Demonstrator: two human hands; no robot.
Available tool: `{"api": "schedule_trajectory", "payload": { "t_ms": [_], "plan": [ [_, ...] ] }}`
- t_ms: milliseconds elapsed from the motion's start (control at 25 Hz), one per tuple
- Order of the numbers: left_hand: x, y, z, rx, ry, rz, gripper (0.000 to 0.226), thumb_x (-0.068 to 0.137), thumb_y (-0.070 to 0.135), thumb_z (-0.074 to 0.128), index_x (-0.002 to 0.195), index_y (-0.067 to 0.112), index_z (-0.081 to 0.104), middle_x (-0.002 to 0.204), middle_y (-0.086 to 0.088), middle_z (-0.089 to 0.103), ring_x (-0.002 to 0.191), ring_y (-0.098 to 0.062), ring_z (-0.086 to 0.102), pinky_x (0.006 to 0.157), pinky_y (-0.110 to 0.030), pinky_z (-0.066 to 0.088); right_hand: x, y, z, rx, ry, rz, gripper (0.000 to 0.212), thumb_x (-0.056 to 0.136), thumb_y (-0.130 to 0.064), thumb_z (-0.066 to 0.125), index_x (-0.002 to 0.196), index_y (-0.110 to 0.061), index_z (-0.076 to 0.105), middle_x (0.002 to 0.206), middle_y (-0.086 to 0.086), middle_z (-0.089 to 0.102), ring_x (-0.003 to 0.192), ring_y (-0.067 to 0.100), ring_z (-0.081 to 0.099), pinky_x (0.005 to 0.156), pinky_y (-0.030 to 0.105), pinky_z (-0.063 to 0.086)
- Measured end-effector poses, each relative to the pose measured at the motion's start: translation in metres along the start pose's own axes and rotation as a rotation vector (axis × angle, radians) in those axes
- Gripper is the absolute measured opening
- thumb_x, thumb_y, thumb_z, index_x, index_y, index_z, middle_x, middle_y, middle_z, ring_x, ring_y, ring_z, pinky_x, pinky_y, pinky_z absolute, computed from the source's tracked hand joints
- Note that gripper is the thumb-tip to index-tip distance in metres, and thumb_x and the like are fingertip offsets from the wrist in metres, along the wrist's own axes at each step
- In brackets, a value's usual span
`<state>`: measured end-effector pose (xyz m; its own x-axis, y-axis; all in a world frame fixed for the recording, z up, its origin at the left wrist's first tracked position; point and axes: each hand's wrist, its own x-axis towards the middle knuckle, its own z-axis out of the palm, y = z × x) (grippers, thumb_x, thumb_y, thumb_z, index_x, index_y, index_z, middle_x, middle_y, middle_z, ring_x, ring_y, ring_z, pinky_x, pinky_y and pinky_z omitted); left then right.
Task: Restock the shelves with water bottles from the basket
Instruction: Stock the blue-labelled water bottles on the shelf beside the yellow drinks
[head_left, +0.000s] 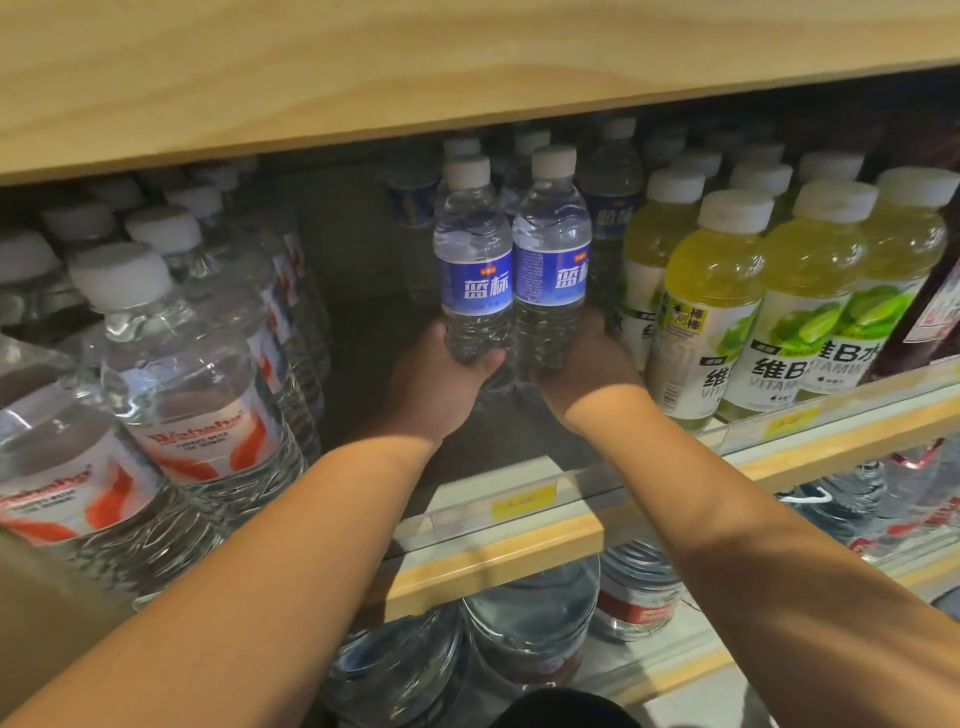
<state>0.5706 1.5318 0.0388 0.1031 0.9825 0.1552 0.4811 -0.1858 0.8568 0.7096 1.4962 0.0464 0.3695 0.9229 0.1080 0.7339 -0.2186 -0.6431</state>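
Reaching deep into the wooden shelf, between big Wahaha water bottles on the left and yellow-green vitamin drinks on the right, marked 维B水 and VITAMIN. Held two small blue-label water bottles upright, side by side and touching, over the dark gap in the row; could not tell whether set down yet. Gripped the left bottle low in the left hand, with curled fingers round its ribbed base; clasped the right bottle likewise in the right hand. Looked full, so probably weighty for their size, thin-walled, squashy and smooth; best taken on the ribbed lower part. Read 蓝标 on both labels. Could not make out the yellow price tag on the rail.
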Motion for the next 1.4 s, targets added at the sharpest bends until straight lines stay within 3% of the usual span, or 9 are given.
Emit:
{"api": "schedule_trajectory", "payload": {
  "t_ms": [280,480,640,840,920,1080,1280,1360,1400],
  "plan": [
    [0.019,-0.004,0.009,0.037,-0.011,0.038,0.054,0.082,0.025,0.074,0.131,0.018,0.053,0.118,0.0,0.066,0.106,-0.019,0.063,0.083,-0.022,0.042,0.022,0.006,0.014,-0.039,0.13,-0.074,0.065,0.085,-0.03,0.066,0.135,-0.004,0.033,0.129,0.018,0.054,0.12,0.035,0.051,0.095,0.039,0.044],
    [0.028,-0.002,0.015,0.062,0.008,0.025,0.059,0.084,0.025,0.072,0.137,0.02,0.047,0.123,0.002,0.064,0.104,-0.016,0.061,0.074,-0.01,0.037,0.036,0.01,0.02,-0.073,0.171,-0.088,0.062,0.085,-0.032,0.064,0.134,-0.006,0.036,0.124,0.018,0.055,0.114,0.037,0.055,0.09,0.038,0.045],
    [0.036,-0.002,0.02,0.041,0.021,0.028,0.062,0.084,0.025,0.072,0.14,0.019,0.045,0.129,0.0,0.061,0.116,-0.019,0.058,0.087,-0.018,0.037,0.045,0.011,0.022,-0.085,0.16,-0.101,0.054,0.086,-0.033,0.059,0.132,-0.009,0.041,0.119,0.016,0.057,0.107,0.036,0.059,0.084,0.036,0.046],
    [0.043,-0.005,0.022,0.058,0.021,0.034,0.062,0.085,0.025,0.072,0.14,0.02,0.044,0.129,-0.001,0.061,0.112,-0.02,0.059,0.08,-0.016,0.04,0.048,0.012,0.023,-0.044,0.187,-0.096,0.057,0.086,-0.027,0.065,0.132,-0.006,0.037,0.122,0.017,0.059,0.112,0.036,0.057,0.091,0.044,0.05],
    [0.044,-0.003,0.021,0.03,0.003,0.021,0.062,0.084,0.023,0.072,0.139,0.02,0.045,0.127,0.0,0.062,0.106,-0.017,0.061,0.066,-0.009,0.043,0.048,0.012,0.024,-0.109,0.168,-0.106,0.058,0.087,-0.025,0.063,0.135,-0.006,0.037,0.128,0.016,0.055,0.117,0.035,0.055,0.094,0.042,0.048],
    [0.036,0.0,0.015,0.097,0.013,0.032,0.051,0.082,0.025,0.074,0.129,0.021,0.054,0.122,0.001,0.066,0.11,-0.02,0.062,0.088,-0.024,0.045,0.038,0.011,0.018,-0.305,0.032,-0.126,0.053,0.091,-0.021,0.055,0.139,-0.002,0.038,0.133,0.018,0.05,0.118,0.034,0.054,0.091,0.036,0.046],
    [-0.001,0.012,-0.004,0.204,-0.033,0.106,0.049,0.081,0.031,0.074,0.126,0.027,0.056,0.117,0.004,0.069,0.109,-0.018,0.062,0.085,-0.024,0.042,-0.003,-0.002,-0.014,-0.353,-0.144,-0.093,0.052,0.094,-0.035,0.051,0.138,-0.008,0.041,0.138,0.016,0.049,0.123,0.033,0.05,0.093,0.034,0.043],
    [-0.018,0.023,-0.012,0.266,-0.051,0.087,0.057,0.08,0.036,0.073,0.133,0.029,0.052,0.124,0.004,0.065,0.114,-0.019,0.059,0.089,-0.024,0.041,-0.031,-0.008,-0.031,-0.409,-0.198,-0.106,0.042,0.096,-0.032,0.049,0.129,-0.006,0.048,0.131,0.018,0.052,0.122,0.033,0.05,0.089,0.033,0.042],
    [-0.026,0.028,-0.016,0.323,-0.069,0.072,0.063,0.081,0.038,0.073,0.137,0.03,0.047,0.131,0.003,0.06,0.118,-0.02,0.057,0.093,-0.026,0.042,-0.045,-0.007,-0.038,-0.419,-0.202,-0.108,0.034,0.096,-0.031,0.05,0.116,-0.004,0.053,0.119,0.018,0.056,0.117,0.034,0.053,0.082,0.032,0.041]
  ]
}}
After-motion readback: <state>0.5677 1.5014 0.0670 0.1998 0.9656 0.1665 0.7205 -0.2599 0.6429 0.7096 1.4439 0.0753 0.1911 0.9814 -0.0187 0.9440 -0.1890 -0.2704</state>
